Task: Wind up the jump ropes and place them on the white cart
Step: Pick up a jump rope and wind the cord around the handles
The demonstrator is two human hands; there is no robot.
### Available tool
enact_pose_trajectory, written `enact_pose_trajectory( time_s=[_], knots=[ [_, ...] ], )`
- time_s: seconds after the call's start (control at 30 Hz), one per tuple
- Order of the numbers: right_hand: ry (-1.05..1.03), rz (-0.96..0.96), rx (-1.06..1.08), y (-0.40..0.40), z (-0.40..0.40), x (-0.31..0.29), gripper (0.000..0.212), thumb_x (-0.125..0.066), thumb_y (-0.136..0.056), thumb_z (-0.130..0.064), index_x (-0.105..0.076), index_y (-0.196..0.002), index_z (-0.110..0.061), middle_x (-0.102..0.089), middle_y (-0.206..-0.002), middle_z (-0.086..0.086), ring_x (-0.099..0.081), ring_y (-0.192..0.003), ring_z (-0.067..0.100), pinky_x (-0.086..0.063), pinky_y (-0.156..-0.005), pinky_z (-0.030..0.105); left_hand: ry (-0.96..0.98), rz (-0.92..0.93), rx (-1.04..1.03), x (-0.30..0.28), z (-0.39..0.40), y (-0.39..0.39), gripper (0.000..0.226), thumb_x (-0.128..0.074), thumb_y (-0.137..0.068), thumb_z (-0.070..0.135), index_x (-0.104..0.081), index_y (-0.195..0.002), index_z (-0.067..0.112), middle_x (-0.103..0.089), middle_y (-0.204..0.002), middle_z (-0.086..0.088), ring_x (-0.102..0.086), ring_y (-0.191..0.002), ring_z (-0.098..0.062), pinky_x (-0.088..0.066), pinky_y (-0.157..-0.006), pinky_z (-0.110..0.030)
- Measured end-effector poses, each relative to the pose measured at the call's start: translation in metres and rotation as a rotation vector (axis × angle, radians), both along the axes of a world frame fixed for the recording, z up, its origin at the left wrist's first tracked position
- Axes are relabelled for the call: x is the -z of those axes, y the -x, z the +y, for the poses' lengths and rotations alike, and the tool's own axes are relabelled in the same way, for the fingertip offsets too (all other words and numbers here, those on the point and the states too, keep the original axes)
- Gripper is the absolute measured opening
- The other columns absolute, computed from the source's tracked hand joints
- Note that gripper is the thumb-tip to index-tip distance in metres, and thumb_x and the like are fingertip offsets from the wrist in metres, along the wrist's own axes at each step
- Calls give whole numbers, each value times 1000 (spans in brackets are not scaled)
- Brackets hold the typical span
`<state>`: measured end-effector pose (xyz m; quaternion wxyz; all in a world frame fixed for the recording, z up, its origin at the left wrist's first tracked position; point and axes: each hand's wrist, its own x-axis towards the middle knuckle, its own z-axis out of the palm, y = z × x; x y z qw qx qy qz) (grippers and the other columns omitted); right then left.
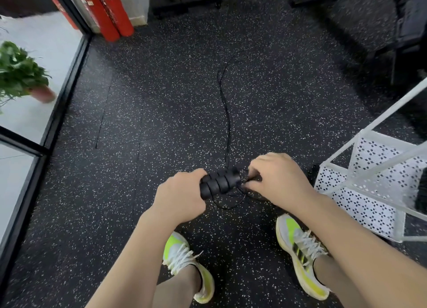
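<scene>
Both hands work mid-wind: left hand (pixel 182 196) grips the paired black handles (pixel 219 183), right hand (pixel 275 178) pinches the jump rope (pixel 227 122) cord beside them, slack trailing across the floor (pixel 161 99), next more wraps probably, then white cart (pixel 369 192) nearby.

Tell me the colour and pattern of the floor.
Black, speckled with small white flecks. The floor shows in the head view, the only one.

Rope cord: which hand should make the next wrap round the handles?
Probably right. The right hand already pinches the cord at the handles' end, while the left hand grips the handles.
</scene>
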<state>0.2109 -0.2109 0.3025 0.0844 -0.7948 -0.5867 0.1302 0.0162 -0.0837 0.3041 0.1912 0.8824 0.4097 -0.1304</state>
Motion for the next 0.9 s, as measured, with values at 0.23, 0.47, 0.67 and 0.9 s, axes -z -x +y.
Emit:
enact_pose_trajectory(
  time_s=[0.23,0.47,0.67,0.9],
  knots=[
    [46,388,169,-3,-4,10,44,-74,-86,-46,-51,-123,-38,-57,-122,-19,-59,-104,5,-53,-89,34,637,-494,-442,-24,20,4,44,-78,-60,18,-67,-103,16,-63,-75,2,-56,-69,-19,-43,-71,-31],
    [-256,706,176,4,0,-7,84,-70,-90,-29,-19,-153,-48,-31,-155,-25,-35,-139,-5,-35,-117,34,1244,-689,-520,-36,8,-3,35,-73,-72,5,-78,-105,15,-62,-84,-8,-61,-70,-21,-50,-66,-30],
    [-153,1129,128,24,-2,-25,32,-46,-100,-51,-65,-108,-26,-71,-96,-22,-64,-94,-8,-47,-90,15,1444,-803,-501,-33,-7,-21,41,-80,-74,13,-66,-112,4,-60,-83,-9,-58,-70,-22,-51,-68,-34],
    [-30,1123,127,27,1,-17,55,-31,-90,-78,-66,-98,-36,-70,-87,-16,-64,-85,-1,-50,-89,29,1337,-873,-570,-34,-11,-28,33,-73,-73,9,-67,-104,-1,-63,-83,-18,-62,-68,-26,-53,-57,-29]
  ],
)
